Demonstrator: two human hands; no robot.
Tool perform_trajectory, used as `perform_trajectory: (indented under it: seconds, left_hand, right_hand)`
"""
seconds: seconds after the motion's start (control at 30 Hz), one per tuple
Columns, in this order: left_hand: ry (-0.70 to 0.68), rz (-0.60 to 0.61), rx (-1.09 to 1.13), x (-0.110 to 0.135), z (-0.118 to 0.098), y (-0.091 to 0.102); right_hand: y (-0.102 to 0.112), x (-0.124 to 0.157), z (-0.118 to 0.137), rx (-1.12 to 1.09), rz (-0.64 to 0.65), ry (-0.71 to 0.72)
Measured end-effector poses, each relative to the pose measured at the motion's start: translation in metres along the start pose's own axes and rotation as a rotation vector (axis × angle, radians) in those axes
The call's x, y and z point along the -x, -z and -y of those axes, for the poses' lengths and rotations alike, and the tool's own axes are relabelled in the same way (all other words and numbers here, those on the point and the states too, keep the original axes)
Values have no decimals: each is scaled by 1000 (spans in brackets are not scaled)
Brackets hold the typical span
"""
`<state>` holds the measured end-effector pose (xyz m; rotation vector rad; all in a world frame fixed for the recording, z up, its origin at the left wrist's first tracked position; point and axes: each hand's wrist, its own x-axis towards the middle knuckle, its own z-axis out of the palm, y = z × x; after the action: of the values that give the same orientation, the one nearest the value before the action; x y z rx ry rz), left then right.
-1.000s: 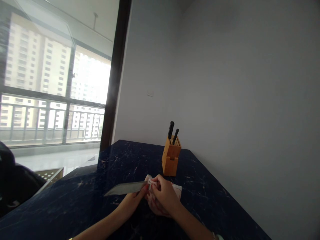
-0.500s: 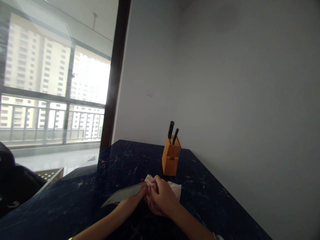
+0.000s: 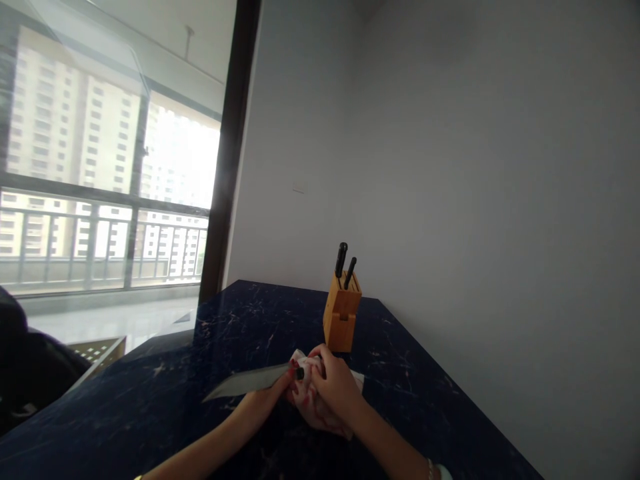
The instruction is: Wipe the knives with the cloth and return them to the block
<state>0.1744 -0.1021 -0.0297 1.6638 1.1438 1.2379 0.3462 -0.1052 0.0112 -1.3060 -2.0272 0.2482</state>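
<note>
At the far left, a dark object [image 3: 25, 360] sits in shadow, too dim to name. Behind it, a large window [image 3: 170, 160] looks onto a balcony railing [image 3: 100, 230] and pale high-rise apartment blocks [image 3: 60, 127]. A dark window frame [image 3: 230, 153] closes that side.

On the near part of a black countertop [image 3: 150, 413] with white veins, a wide kitchen knife [image 3: 245, 381] lies level above the surface, its blade pointing left. The left hand [image 3: 263, 407] is closed around the blade's base, with a white cloth [image 3: 313, 403] with reddish marks bunched there, so the exact grip is hidden. The right hand [image 3: 337, 390] is clenched over the cloth, pressing it around the knife's heel, just beside the left hand.

Farther back and right, a wooden knife block [image 3: 342, 320] stands upright, well apart from the hands, with two black knife handles [image 3: 341, 260] in its slots. A plain grey wall [image 3: 475, 167] fills the right side.
</note>
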Motion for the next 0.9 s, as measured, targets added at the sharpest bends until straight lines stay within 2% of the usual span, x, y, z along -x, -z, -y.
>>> perform_trajectory:
  seconds: [0.17, 0.33, 0.5, 0.77, 0.9]
  left_hand:
    - [-85, 65, 10, 0, 4, 0]
    - [-13, 10, 69, 2, 2, 0]
    - [15, 50, -10, 2, -1, 2]
    - [18, -1, 68, 0, 1, -3]
    - [16, -22, 40, 0, -4, 2]
  right_hand:
    - [-8, 8, 16, -2, 34, 100]
    - [-2, 4, 10, 2, -17, 46]
    - [6, -5, -4, -41, 7, -84]
    - [-6, 0, 8, -21, 10, 32]
    - [2, -6, -3, -35, -21, -4]
